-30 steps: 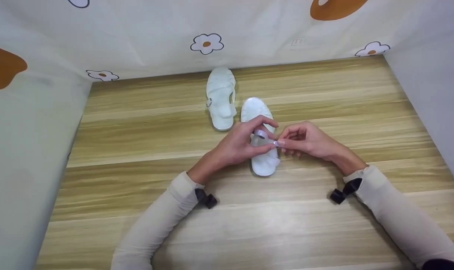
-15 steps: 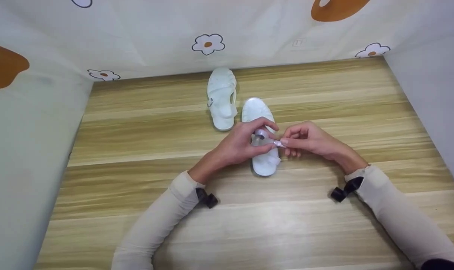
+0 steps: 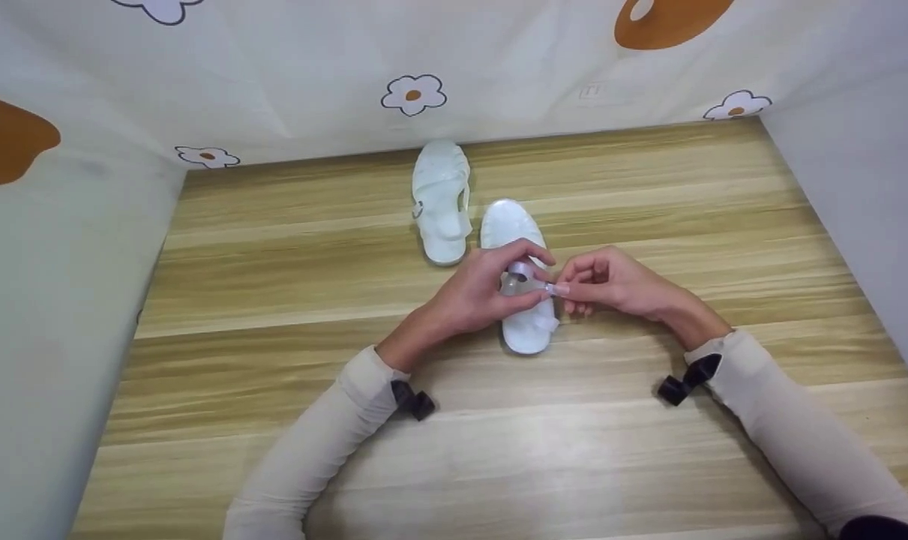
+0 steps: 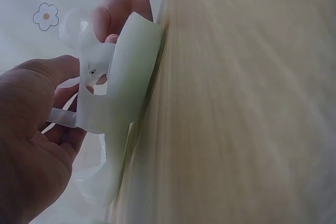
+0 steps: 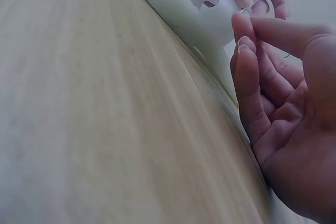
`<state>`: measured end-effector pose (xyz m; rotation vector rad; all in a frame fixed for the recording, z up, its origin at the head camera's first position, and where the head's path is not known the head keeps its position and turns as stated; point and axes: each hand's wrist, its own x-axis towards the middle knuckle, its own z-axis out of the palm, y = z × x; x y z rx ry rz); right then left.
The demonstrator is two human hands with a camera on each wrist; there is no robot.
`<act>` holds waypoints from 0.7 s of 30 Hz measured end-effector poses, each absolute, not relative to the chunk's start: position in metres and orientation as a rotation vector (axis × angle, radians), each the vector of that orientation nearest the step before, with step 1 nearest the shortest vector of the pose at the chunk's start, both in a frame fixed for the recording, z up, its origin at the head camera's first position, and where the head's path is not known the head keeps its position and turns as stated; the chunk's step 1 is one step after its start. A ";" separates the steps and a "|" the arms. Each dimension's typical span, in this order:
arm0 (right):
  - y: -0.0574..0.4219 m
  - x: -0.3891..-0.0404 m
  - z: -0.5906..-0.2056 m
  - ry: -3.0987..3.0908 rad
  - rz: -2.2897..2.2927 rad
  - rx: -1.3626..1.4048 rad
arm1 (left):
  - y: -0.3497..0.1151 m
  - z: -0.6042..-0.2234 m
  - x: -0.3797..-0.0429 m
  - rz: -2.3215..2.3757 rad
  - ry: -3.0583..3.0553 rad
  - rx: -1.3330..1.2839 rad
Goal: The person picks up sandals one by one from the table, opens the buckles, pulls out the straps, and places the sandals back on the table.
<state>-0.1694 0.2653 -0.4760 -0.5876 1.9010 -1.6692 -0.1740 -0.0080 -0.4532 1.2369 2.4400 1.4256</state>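
White sandal [image 3: 527, 334], near one: sole down on the wood-grain tabletop [image 3: 528, 450], centre of the frame, slightly right, its length running up the frame, partly covered by a hand. Strap [image 3: 519, 269], pale and shiny: raised in a loop above that sandal. Left hand [image 3: 483, 289], centre: reaches across the sandal, thumb and fingers curved, pinching the strap. Right hand [image 3: 622, 285], right of centre: thumb and forefinger meet at the strap's end, grasping it; remaining fingers bent. Second white sandal [image 3: 440, 176]: upper centre, just left of and above the first, apart from it, beside the patterned backdrop [image 3: 513, 60]. Backdrop: pale, with outlined flowers and orange-brown shapes. Sleeves [image 3: 311, 442], beige, pair: lower left and lower right.
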 end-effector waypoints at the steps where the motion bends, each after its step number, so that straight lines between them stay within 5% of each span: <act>1: 0.265 -0.169 -0.476 1.902 -1.669 -0.580 | -0.008 -0.453 -0.174 1.422 2.448 1.240; 21: 0.264 -0.168 -0.474 1.792 -1.720 -0.569 | -0.007 -0.453 -0.173 1.454 2.420 1.247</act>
